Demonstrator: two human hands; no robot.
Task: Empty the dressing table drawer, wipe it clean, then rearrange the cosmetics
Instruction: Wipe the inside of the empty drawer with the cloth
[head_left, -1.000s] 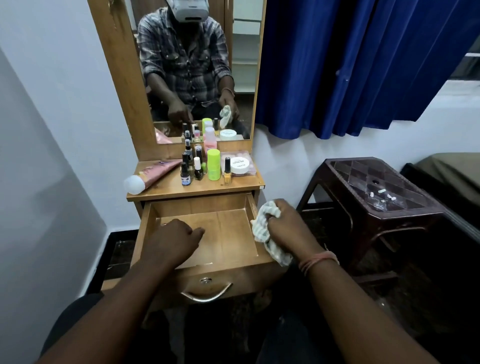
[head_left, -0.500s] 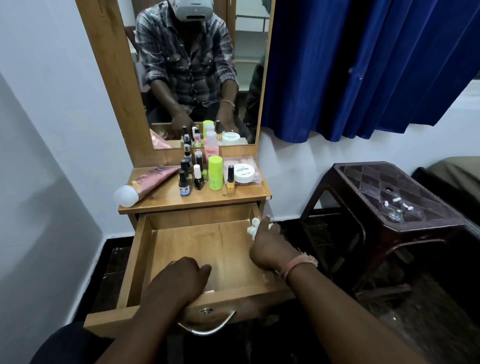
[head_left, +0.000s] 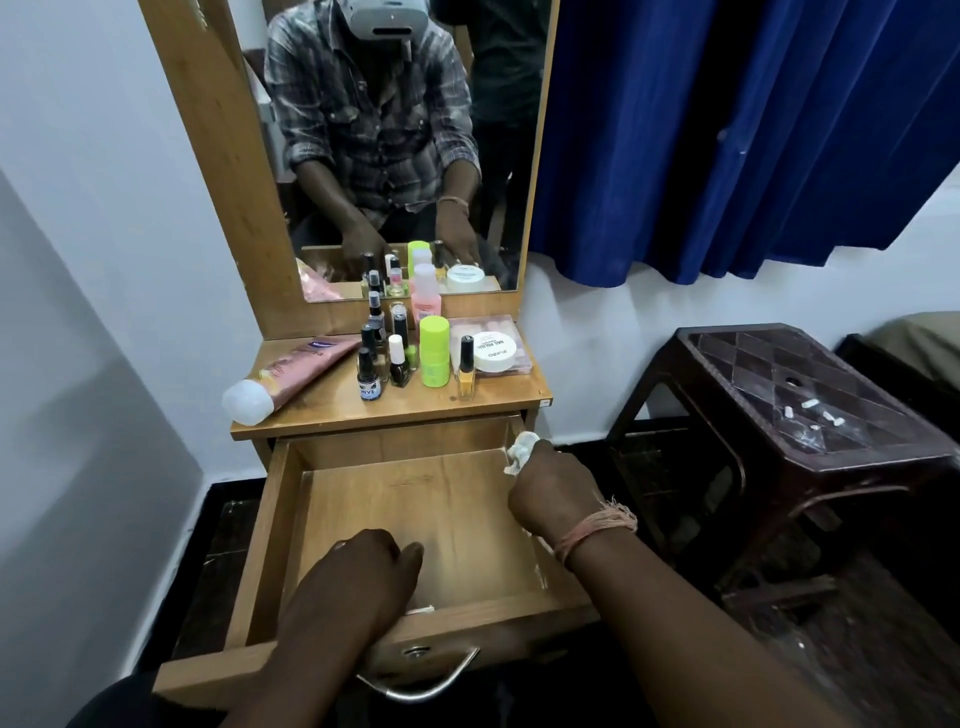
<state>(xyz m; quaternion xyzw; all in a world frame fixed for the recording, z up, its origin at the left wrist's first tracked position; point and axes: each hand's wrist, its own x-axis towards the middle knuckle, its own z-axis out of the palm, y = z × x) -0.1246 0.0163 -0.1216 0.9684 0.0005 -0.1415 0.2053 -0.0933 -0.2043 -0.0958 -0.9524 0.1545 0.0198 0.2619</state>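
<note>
gripping a white cloth (head_left: 521, 451) in the right hand (head_left: 556, 491) against the drawer (head_left: 415, 512) wall, curling the left hand (head_left: 358, 582) over its front edge

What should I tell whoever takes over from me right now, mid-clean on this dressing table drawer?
Left hand: rests on the front edge of the drawer, fingers curled over it, steadying it.
Right hand: grips the white cloth at the drawer's far right corner.
Things: the drawer is pulled out and holds no cosmetics. The pink tube, small bottles, green bottle and white jar sit on the tabletop.
Done: emptying.
Left: finish the wipe, then rearrange the cosmetics.
</note>
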